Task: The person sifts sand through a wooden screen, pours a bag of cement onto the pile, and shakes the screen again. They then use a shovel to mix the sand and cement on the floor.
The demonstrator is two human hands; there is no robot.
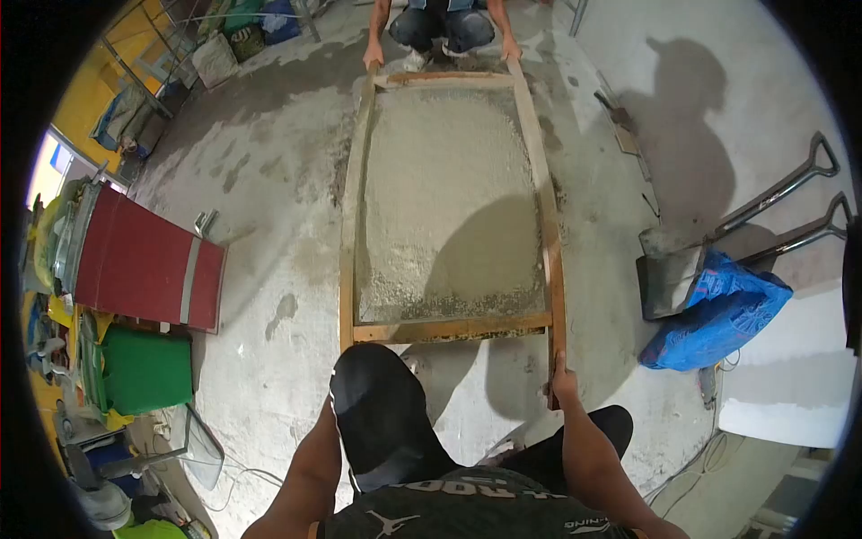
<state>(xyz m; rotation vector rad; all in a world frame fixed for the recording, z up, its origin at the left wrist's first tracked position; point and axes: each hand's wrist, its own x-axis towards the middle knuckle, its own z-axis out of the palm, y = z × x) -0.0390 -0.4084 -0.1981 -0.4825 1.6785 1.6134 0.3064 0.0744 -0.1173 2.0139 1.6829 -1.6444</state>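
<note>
A long wooden frame (554,260) with side rails jutting past its crossbars lies low over the floor between me and another person. Inside it spreads a pale, gritty layer (449,180), smooth toward the far end and lumpier near me. My right hand (564,384) is closed round the near end of the right rail. My left forearm (310,458) reaches toward the left rail, but my knee (375,395) hides the hand. At the far end, the other person's hands (373,56) grip both rail ends as they squat.
At right, two shovels (781,193) lean on the wall beside a blue bag (718,310). A red case (139,256) and a green bin (146,368) stand at left among clutter. A cable (696,472) runs along the floor at lower right.
</note>
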